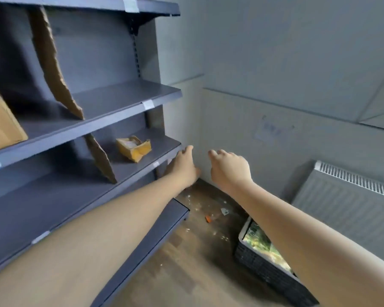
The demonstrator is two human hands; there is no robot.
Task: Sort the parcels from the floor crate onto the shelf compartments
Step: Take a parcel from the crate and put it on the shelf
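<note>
A small yellow parcel [134, 149] lies in the right compartment of the dark grey shelf unit [124, 100], on the third board down. My left hand [183, 166] hangs empty just off that board's right front corner, fingers loosely bent. My right hand [230, 168] is a little to its right, also empty with relaxed fingers, in front of the wall. A brown cardboard box [2, 122] stands on the board above, at the far left. The dark floor crate [273, 264] sits at the lower right, partly hidden by my right forearm, with something green-patterned inside.
Torn cardboard dividers [53, 65] [101, 159] split the shelf boards into compartments. A white radiator [346, 200] stands against the right wall behind the crate. Small scraps [211, 216] litter the wooden floor in the corner.
</note>
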